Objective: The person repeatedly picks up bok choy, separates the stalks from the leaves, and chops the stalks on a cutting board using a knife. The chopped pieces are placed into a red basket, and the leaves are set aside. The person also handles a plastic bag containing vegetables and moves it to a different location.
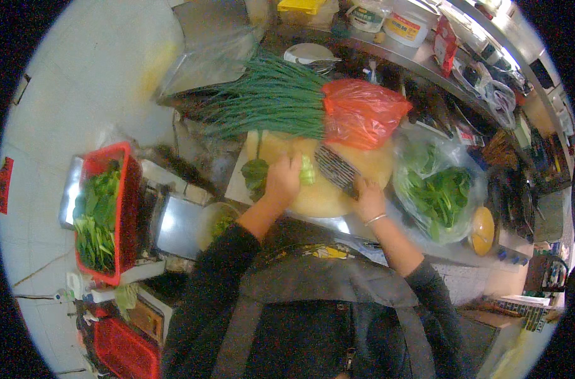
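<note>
A round wooden cutting board (323,201) lies in front of me. On its left part my left hand (282,179) grips a bunch of leafy greens (255,174), whose dark leaves stick out to the left of the hand. Pale green stalk pieces (308,169) lie on the board just right of my fingers. My right hand (370,200) holds a kitchen knife (336,168) by its handle. Its broad blade, dark with light stripes, is over the board, pointing up and left, apart from the stalks. Motion blur hides fine detail of the fingers.
Long green scallions or chives (278,102) lie behind the board, their right ends in a red plastic bag (363,113). At right are bagged leafy greens (439,194) and a yellow bowl (482,231). A red basket (126,189) of greens and a bowl (216,220) stand left.
</note>
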`<action>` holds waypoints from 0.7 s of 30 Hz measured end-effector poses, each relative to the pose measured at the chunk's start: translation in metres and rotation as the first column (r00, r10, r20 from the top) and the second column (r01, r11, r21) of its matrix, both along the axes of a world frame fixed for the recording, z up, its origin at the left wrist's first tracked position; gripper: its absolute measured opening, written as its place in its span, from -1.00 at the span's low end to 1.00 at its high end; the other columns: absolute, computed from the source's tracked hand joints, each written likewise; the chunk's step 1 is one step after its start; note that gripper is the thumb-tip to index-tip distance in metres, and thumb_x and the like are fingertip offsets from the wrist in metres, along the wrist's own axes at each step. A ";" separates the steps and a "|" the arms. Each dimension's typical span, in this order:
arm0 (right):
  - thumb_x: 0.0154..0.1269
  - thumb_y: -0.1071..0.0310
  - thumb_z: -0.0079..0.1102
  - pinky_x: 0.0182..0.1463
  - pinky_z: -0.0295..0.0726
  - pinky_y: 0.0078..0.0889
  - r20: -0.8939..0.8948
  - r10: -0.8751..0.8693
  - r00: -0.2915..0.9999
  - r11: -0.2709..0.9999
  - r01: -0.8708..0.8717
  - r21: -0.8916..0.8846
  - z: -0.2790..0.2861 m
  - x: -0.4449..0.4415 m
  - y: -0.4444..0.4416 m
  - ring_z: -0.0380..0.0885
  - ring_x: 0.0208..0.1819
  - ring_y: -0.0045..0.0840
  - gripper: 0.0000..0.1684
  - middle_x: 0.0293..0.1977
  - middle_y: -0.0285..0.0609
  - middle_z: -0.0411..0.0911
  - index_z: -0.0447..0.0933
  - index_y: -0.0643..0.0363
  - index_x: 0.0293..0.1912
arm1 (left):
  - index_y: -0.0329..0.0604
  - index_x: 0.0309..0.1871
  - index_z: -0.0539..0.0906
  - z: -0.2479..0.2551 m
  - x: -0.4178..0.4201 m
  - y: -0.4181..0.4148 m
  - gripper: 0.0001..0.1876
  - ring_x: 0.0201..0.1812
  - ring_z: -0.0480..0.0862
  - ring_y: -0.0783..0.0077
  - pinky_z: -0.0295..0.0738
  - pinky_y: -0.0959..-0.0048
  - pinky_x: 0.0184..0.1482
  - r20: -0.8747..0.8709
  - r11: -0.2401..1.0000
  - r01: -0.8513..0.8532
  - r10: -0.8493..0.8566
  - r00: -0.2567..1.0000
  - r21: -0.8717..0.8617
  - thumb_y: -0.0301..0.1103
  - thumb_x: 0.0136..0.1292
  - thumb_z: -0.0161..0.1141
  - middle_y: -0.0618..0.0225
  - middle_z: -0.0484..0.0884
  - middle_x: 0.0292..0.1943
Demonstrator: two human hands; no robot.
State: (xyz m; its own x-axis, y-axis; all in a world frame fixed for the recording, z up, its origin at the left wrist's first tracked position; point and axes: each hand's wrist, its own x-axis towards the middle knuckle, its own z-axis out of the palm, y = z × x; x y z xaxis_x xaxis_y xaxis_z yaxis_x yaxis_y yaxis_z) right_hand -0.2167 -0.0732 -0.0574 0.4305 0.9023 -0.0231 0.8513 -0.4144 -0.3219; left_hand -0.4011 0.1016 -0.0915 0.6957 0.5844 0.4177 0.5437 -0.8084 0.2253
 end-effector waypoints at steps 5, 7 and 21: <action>0.02 0.17 0.18 -0.03 0.46 -0.15 0.280 0.052 0.959 0.998 -0.038 -0.056 -0.042 -0.001 -0.012 0.46 -0.08 -0.08 -0.37 -0.14 0.06 0.47 0.32 0.13 0.12 | -0.26 0.35 0.11 0.008 -0.001 -0.021 0.05 0.04 0.43 -0.10 0.23 0.06 0.17 -0.016 0.991 0.101 -0.103 0.995 -0.083 -0.15 -0.26 0.42 -0.09 0.41 0.00; 0.03 0.13 0.19 -0.10 0.48 -0.14 0.146 0.011 0.989 1.000 -0.008 -0.018 -0.030 0.003 -0.006 0.49 -0.15 -0.06 -0.40 -0.22 0.08 0.50 0.36 0.13 0.08 | -0.29 0.36 0.07 0.009 -0.006 -0.016 0.11 0.08 0.41 -0.08 0.18 0.04 0.22 -0.118 0.988 0.097 -0.111 0.987 -0.119 -0.07 -0.28 0.43 -0.09 0.40 0.04; 0.16 0.20 0.06 -0.10 0.50 -0.03 -0.138 -0.200 0.970 0.979 0.195 -0.053 0.012 0.004 0.001 0.54 -0.22 0.02 -0.54 -0.23 0.20 0.53 0.40 0.22 0.02 | -0.32 0.33 0.10 0.020 0.030 -0.028 0.17 0.22 0.33 0.10 0.18 0.03 0.22 -0.362 0.948 -0.205 0.107 0.926 -0.243 0.16 -0.32 0.45 0.05 0.34 0.19</action>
State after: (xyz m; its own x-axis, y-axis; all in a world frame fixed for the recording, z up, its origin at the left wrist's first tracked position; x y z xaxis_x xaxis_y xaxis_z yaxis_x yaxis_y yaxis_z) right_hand -0.2132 -0.0721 -0.0456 0.5897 0.7970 -0.1304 0.6981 -0.5843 -0.4138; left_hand -0.3713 0.0734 -0.0717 0.6570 0.7537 -0.0181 0.7407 -0.6408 0.2020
